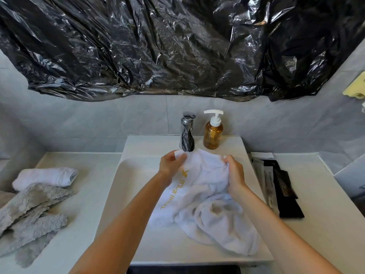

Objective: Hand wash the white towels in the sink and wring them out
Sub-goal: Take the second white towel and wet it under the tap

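Both hands clutch one white hotel towel under the chrome faucet: the left hand pinches its upper edge, the right hand bunches a fold. The soft terry cloth (gold lettering along one band) trails down into the white rectangular sink. An amber pump soap bottle stands beside the faucet. On the pale counter left lie a rolled white towel and fluffy grey cloths; crinkled black plastic sheeting hangs over grey wall tiles
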The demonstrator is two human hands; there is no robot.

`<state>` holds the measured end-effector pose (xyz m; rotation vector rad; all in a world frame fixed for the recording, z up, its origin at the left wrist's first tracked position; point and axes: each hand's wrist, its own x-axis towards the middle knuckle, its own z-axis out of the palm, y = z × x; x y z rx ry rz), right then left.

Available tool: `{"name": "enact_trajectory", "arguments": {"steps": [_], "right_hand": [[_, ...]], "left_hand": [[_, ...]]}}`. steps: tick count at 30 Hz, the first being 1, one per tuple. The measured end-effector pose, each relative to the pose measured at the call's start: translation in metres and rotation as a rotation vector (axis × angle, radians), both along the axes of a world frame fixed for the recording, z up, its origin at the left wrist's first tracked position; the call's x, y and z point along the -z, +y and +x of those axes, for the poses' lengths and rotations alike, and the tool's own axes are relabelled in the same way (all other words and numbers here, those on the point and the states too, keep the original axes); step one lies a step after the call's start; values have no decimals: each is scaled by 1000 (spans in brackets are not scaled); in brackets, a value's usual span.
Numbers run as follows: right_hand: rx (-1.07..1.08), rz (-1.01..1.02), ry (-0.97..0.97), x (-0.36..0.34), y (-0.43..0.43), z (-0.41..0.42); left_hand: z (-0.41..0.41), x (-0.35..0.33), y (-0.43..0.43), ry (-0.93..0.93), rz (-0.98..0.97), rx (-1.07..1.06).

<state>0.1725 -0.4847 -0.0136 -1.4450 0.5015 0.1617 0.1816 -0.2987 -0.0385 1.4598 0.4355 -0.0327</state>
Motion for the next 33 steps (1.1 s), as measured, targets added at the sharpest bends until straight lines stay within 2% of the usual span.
{"name": "enact_trajectory", "arguments": {"steps": [4,9,11,15,19,23,25,28,30,33], "right_hand": [[37,-34,-32,1,2,0],[110,-82,-86,-3,6,-6],[102,-119,-98,-1,9,-6],[61,-144,-103,3,19,2],[-25,-166,-137,0,33,14],[-76,-127,-123,4,46,16],[-92,-115,-109,6,51,17],[-104,-81,-96,0,55,21],[-153,-88,-57,-5,53,24],[-248,-142,-8,-11,47,23]], "left_hand": [[1,-3,-2,146,-86,125],[-3,-7,-6,156,-231,236],[-5,-6,-5,140,-206,287],[-9,1,5,90,-133,62],[-7,3,26,-12,-222,-197],[-9,-10,39,-117,-195,-305],[-11,-12,47,-95,-120,-290],[-16,-16,56,63,34,-182],[-19,-23,58,136,132,-29],[-19,-23,53,73,437,324]]}}
